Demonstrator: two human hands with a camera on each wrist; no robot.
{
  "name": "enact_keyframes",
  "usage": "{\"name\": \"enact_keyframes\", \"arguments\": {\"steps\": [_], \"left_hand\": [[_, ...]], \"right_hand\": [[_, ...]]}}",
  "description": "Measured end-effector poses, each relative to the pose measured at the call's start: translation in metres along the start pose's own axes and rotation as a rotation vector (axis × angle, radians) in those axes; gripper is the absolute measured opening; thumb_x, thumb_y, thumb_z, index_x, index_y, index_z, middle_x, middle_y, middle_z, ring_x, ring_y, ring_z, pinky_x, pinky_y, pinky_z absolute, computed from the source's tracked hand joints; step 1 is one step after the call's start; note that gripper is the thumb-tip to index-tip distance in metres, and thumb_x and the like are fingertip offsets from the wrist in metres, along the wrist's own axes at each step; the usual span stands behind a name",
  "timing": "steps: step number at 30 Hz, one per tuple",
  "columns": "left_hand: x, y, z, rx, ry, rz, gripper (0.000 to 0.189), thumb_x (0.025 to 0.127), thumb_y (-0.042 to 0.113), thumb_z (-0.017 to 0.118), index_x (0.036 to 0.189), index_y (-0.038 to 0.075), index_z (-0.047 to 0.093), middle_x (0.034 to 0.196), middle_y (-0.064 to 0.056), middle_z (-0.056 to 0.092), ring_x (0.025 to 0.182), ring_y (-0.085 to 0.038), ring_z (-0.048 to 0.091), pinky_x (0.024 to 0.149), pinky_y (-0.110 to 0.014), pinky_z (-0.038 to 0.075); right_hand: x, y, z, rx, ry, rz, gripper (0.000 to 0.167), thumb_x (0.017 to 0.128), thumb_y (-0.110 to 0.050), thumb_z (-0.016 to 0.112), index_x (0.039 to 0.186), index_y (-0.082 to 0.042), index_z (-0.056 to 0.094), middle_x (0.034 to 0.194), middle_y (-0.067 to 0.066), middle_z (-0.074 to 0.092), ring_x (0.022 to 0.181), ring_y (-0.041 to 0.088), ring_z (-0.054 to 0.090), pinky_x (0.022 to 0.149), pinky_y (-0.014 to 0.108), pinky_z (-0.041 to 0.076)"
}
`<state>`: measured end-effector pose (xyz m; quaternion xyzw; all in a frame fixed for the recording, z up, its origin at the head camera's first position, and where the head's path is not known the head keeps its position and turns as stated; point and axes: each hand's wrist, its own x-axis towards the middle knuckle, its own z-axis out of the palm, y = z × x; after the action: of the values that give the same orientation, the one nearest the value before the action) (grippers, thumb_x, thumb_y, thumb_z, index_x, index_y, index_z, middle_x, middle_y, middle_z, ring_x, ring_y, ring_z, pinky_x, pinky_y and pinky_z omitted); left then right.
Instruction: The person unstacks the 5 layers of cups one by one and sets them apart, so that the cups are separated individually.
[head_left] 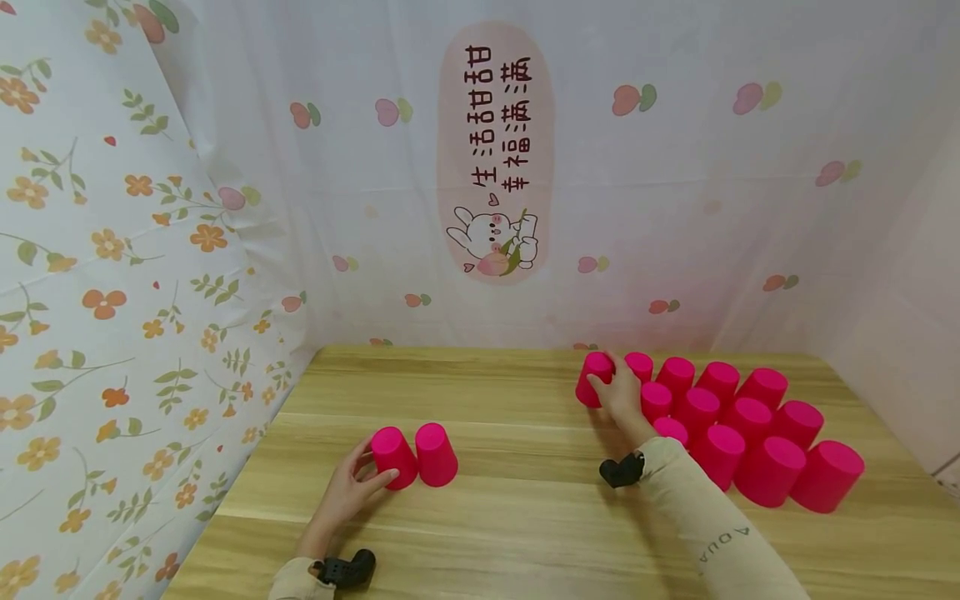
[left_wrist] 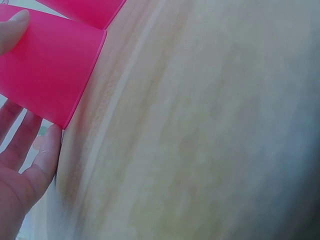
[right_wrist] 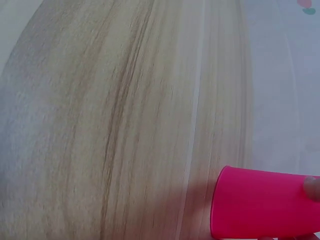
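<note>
At the left of the table, my left hand (head_left: 347, 490) holds an upside-down pink cup (head_left: 394, 459), with the thumb on its near side and the fingers round its far side. A second upside-down pink cup (head_left: 437, 456) stands just right of it. Farther back on the right, my right hand (head_left: 622, 398) grips another upside-down pink cup (head_left: 593, 382) at the left end of the back row. The right wrist view shows this cup (right_wrist: 265, 205) with its rim close to the wood; whether it touches is unclear. The left wrist view shows the left-held cup (left_wrist: 50, 70) with its rim at the tabletop.
Several upside-down pink cups (head_left: 776, 469) stand in rows on the right of the wooden table (head_left: 510, 533), partly behind my right forearm. A printed white cloth (head_left: 637, 208) hangs behind the table, and a floral cloth (head_left: 112, 350) hangs on the left.
</note>
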<state>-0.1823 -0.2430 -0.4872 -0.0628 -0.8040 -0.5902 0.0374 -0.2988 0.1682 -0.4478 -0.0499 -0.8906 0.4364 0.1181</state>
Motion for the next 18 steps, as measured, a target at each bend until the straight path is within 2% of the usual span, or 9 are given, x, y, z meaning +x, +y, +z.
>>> {"name": "enact_keyframes", "arguments": {"steps": [5, 12, 18], "left_hand": [[-0.001, 0.001, 0.001, -0.008, 0.000, 0.001, 0.062, 0.076, 0.003, 0.068, 0.130, -0.002, 0.038, 0.125, -0.021, 0.043, 0.109, -0.036, 0.044, 0.089, -0.043, 0.041], [0.000, -0.002, 0.001, -0.027, 0.003, 0.000, 0.064, 0.076, 0.000, 0.067, 0.131, -0.003, 0.036, 0.126, -0.022, 0.042, 0.110, -0.037, 0.044, 0.088, -0.044, 0.040], [0.000, -0.001, 0.001, -0.014, -0.002, -0.011, 0.064, 0.076, 0.003, 0.067, 0.132, -0.001, 0.036, 0.126, -0.020, 0.042, 0.111, -0.035, 0.043, 0.090, -0.043, 0.040]], "right_hand": [[0.000, -0.003, -0.004, 0.000, -0.008, -0.011, 0.059, 0.082, -0.009, 0.061, 0.133, 0.001, 0.033, 0.123, 0.026, 0.043, 0.108, 0.041, 0.043, 0.089, 0.050, 0.039], [0.003, -0.021, -0.018, -0.021, 0.007, -0.110, 0.058, 0.080, -0.008, 0.062, 0.130, 0.004, 0.035, 0.125, 0.028, 0.042, 0.112, 0.042, 0.041, 0.085, 0.050, 0.041], [0.005, -0.043, -0.031, 0.050, -0.040, -0.195, 0.061, 0.081, -0.012, 0.064, 0.131, 0.005, 0.034, 0.132, 0.024, 0.038, 0.118, 0.039, 0.038, 0.088, 0.047, 0.040]]}}
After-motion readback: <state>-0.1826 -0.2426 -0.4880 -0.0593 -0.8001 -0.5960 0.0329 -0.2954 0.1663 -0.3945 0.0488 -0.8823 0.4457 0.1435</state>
